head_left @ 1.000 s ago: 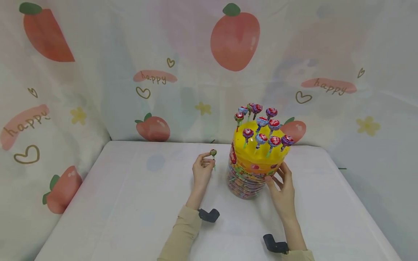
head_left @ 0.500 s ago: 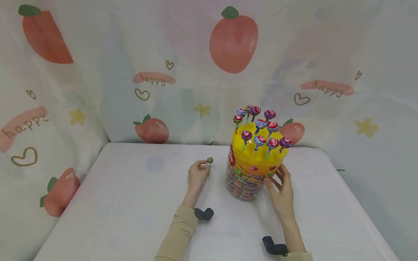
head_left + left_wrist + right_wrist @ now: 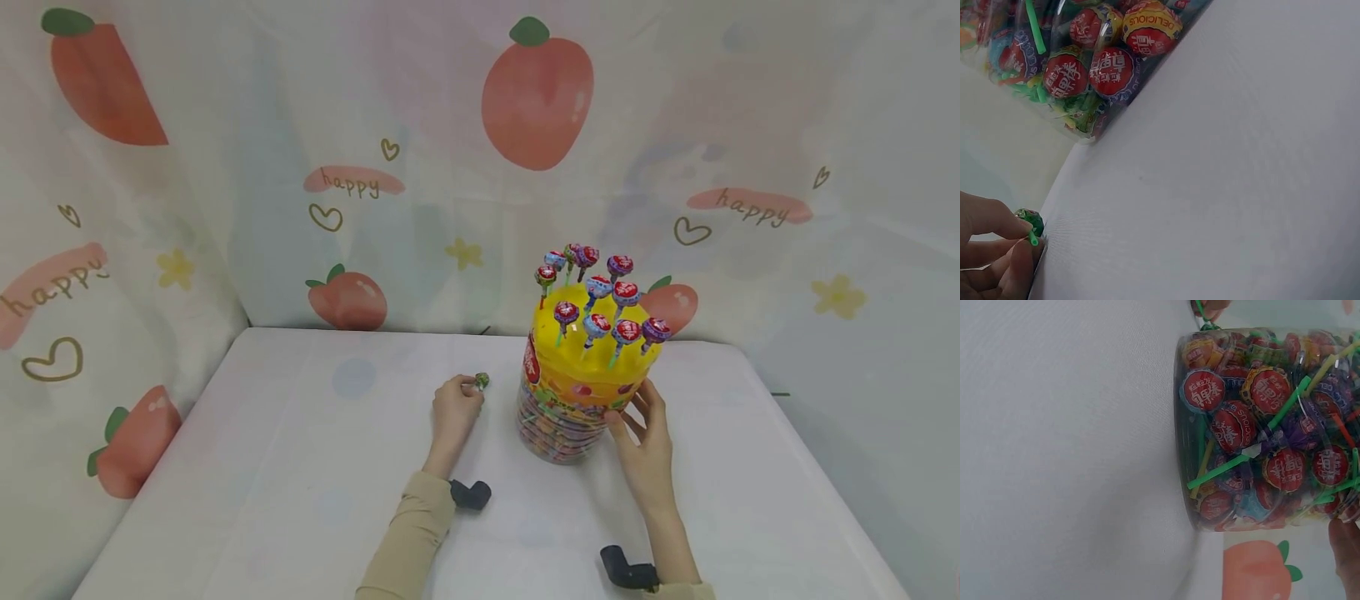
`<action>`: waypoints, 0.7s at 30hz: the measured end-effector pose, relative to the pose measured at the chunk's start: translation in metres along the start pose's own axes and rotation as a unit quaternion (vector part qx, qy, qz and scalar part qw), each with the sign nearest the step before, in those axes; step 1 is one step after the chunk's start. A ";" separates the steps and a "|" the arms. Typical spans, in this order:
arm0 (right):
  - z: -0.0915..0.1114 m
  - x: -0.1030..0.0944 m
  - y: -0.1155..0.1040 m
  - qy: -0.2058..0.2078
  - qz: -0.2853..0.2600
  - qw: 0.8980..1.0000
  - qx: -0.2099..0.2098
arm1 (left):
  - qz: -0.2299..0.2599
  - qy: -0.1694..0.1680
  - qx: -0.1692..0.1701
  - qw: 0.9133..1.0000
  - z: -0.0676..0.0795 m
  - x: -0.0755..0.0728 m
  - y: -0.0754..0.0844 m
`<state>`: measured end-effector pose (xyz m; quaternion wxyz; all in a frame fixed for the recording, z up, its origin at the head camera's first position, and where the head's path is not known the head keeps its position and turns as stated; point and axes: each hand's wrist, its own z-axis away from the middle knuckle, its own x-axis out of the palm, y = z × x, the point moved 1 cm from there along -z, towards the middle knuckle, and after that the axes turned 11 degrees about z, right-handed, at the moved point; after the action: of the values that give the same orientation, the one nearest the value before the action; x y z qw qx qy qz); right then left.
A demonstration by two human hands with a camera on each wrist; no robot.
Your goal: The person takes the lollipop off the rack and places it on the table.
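Note:
My left hand (image 3: 456, 412) pinches a green-wrapped lollipop (image 3: 482, 380) between thumb and fingers, low beside the jar. In the left wrist view the lollipop (image 3: 1030, 219) shows with its green stick end poking from between the fingertips. My right hand (image 3: 647, 446) holds the right side of a large clear candy jar (image 3: 558, 429), thumb in front and fingers round the side. Wrapped lollipops fill the jar, as the right wrist view shows. Several lollipops with red, blue and purple wrappers stand upright in its yellow lid (image 3: 573, 354).
A white cloth covers the table (image 3: 300, 467). Behind and at the left hangs a curtain (image 3: 450, 100) printed with peaches, hearts and the word "happy". A black bracket is strapped at each wrist.
My left hand has moved down and slightly left with the lollipop, whose stick now shows less in the head view. The right hand stays at the jar.

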<state>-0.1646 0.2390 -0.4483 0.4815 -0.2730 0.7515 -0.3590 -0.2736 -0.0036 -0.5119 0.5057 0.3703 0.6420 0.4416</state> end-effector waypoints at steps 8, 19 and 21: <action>0.001 0.000 -0.001 0.000 0.004 1.000 -0.006 | 0.003 -0.004 0.010 1.000 0.002 0.000 0.002; 0.002 -0.001 -0.002 -0.002 0.005 1.000 -0.005 | 0.007 -0.001 -0.002 1.000 0.006 -0.005 0.000; 0.002 -0.001 -0.001 -0.002 0.007 1.000 -0.006 | 0.006 0.001 0.000 1.000 0.006 -0.006 0.000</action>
<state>-0.1628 0.2382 -0.4474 0.4836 -0.2709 0.7547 -0.3509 -0.2661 -0.0082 -0.5100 0.5024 0.3738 0.6401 0.4451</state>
